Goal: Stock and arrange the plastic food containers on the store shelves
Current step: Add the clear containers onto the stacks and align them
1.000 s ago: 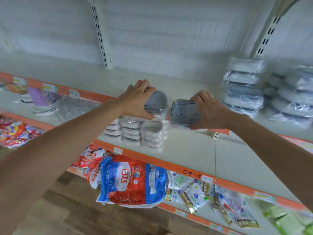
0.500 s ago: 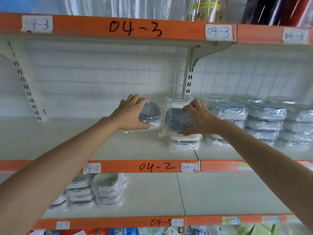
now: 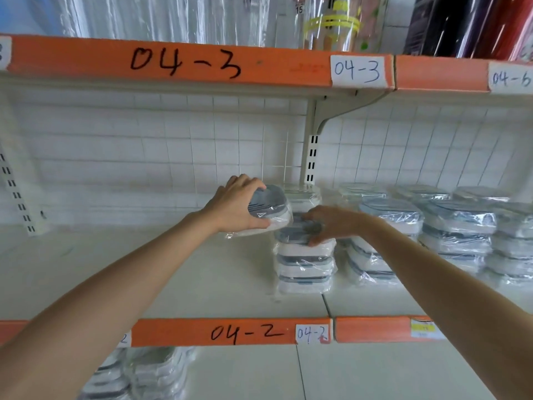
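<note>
Containers: wrapped plastic boxes with grey lids; one is in the left hand [image 3: 239, 206], another under the right hand [image 3: 331, 223], the rest stacked on the shelf [image 3: 202, 272] marked 04-2.
Held box [image 3: 268, 210]: tilted, lid facing the camera, lifted clear of the shelf and just left of the stack [image 3: 305, 264]; whether its wrap touches the top box I cannot tell.
Left hand: fingers curled over the far edge of the held box, thumb underneath, clamped on it.
Top box [image 3: 300, 235]: lies flat on the stack, which stands toward the right end of this shelf section, near the seam, well back from the front edge.
Right hand: lies on the top box with fingers curved over its lid; the hand is blurred, so whether it grips or only presses is unclear.
Other stacks [image 3: 455, 226]: run in rows to the right of the seam, back to the wall.
Lower shelf [image 3: 360, 376]: more wrapped boxes [image 3: 138, 379] sit at its left.
Step in hand: judged from this, the right hand is seating a box on the stack while the left waits with the next one.
Next move: the right hand needs to come away, then the held box must be levelled, lid up, and either squared on top of the stack or set down on the bare shelf to its left to begin a new stack.
Care: the loose wrap looks slippery, so a box set down off-centre could slide.
</note>
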Tool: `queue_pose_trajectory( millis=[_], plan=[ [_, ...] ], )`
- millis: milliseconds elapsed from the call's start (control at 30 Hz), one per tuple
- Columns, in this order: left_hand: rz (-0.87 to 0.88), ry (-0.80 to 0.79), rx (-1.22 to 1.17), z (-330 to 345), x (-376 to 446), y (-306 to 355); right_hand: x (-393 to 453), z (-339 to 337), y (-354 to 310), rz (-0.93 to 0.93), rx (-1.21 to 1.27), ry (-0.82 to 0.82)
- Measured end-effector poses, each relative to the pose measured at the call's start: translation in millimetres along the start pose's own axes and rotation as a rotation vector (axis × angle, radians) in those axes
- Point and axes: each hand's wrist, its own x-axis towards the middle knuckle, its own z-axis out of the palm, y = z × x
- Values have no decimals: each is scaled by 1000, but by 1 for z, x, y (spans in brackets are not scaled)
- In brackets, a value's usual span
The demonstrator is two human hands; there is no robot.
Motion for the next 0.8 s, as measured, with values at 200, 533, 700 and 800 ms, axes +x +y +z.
queue_pose_trajectory(
  millis=[200,533,700,800],
  plan=[
    [51,-27,-64,18,33,21,-2,-16,15,-9,106,22],
    [121,-183,-234,59,54,38,-22,-24,21,-83,7,111],
    [30,-148,-149,57,42,15,-17,-20,16,-104,-55,203],
    [40,-67,-122,58,35,11,-13,-19,14,-78,-67,193]
  ],
)
